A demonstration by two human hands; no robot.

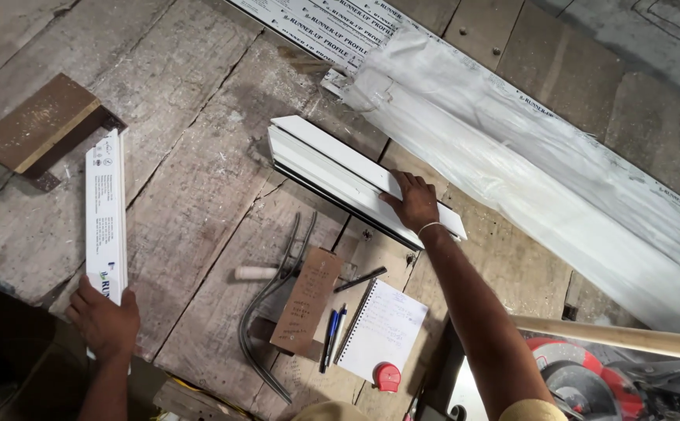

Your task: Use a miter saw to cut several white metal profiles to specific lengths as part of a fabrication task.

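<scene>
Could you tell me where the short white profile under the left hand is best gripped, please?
Probably at its near end, from above: the left hand already rests there, and the short profile lies flat on the planks, narrow enough to span, with its far end beside the brown block.

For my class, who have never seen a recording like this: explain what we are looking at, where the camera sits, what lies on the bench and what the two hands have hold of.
There is no machine, only a person's two bare hands. The one picture comes from a camera on the person's head, looking down at a rough wooden bench. The left hand grips the near end of a short white profile piece. The right hand rests flat on a longer white profile section. Between them lie a spiral notepad, pens, a strip of cardboard, bent metal rods and a small red object. A long plastic-wrapped bundle lies at the right.
</scene>
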